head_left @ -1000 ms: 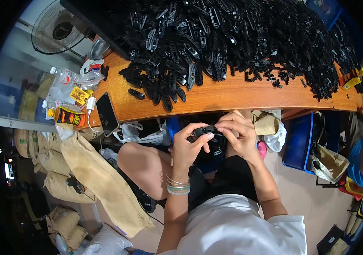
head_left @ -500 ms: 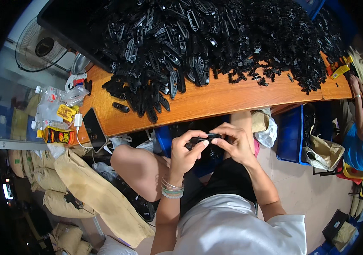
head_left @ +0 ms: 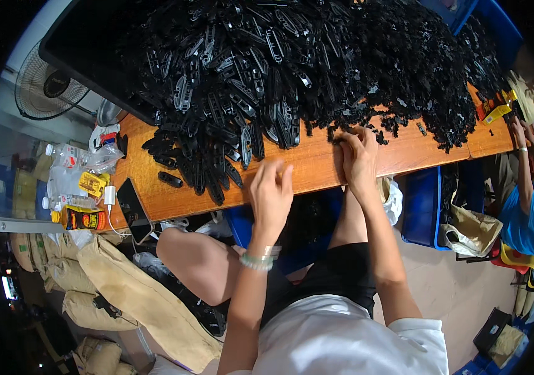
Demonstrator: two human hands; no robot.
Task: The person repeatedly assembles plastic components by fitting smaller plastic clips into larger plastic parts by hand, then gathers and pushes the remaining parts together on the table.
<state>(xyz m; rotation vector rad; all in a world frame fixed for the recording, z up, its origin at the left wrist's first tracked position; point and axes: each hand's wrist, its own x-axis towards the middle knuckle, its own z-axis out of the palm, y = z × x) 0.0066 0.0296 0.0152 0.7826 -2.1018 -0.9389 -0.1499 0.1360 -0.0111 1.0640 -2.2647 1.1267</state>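
Seemingly for easy reach, small black parts lie toward the front of the tabletop, where I log right hand, fingers bent at them (pinch: cannot tell), left hand, fingers loosely spread.

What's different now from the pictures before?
The left grip and right grip moved forward, away from the body, to the wooden table. The left looks empty; the black plastic part held before no longer shows. The right reached the small black pieces. The smartphone and fan stayed put.
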